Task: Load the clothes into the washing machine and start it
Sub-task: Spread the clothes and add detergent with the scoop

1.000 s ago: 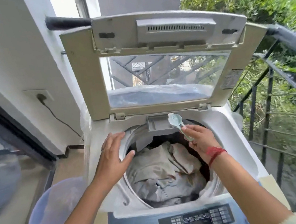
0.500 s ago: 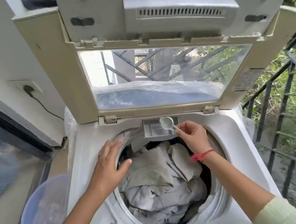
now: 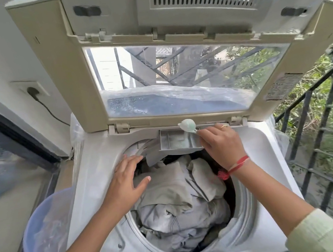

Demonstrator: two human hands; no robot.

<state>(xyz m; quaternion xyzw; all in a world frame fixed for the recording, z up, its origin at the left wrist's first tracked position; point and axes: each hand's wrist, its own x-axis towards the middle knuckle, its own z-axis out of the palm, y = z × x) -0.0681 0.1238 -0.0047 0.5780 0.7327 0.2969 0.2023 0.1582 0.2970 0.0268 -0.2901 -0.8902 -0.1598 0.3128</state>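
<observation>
The white top-loading washing machine (image 3: 96, 177) stands with the black metal railing (image 3: 314, 127) on its right and a white plugged wall socket (image 3: 31, 90) behind it to the left. Its beige hinged lid (image 3: 83, 83) stands raised at the back. The crumpled grey clothes (image 3: 178, 208) lie in the drum. The small grey detergent drawer (image 3: 174, 143) juts out from the rear rim above them. The right hand (image 3: 221, 146), at the drawer's right end, holds the pale green plastic scoop (image 3: 187, 125) over its back edge. The left hand (image 3: 124, 180) rests on the drum's left rim. The round blue plastic tub (image 3: 46, 232) sits on the floor left of the machine.
</observation>
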